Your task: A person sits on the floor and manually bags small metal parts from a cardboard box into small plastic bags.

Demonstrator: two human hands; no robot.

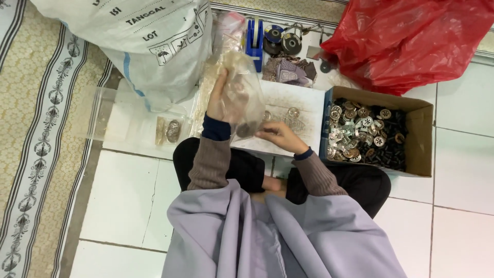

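The left hand [218, 98] grips a clear plastic bag [242, 95] held up, the right hand [278, 135] pinches its bottom edge — a cardboard box [419, 139] of metal buttons sits just right, bare floor tiles [123, 195] lie left.

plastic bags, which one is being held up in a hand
The clear plastic bag in the left hand, raised upright above the white board. The red bag and the big white sack lie untouched on the floor.

I see a box [418, 135] full of buttons [360, 134] on the floor [463, 170] to my right, a big sack [149, 41] behind to my left, and a tape holder [254, 41] between them.
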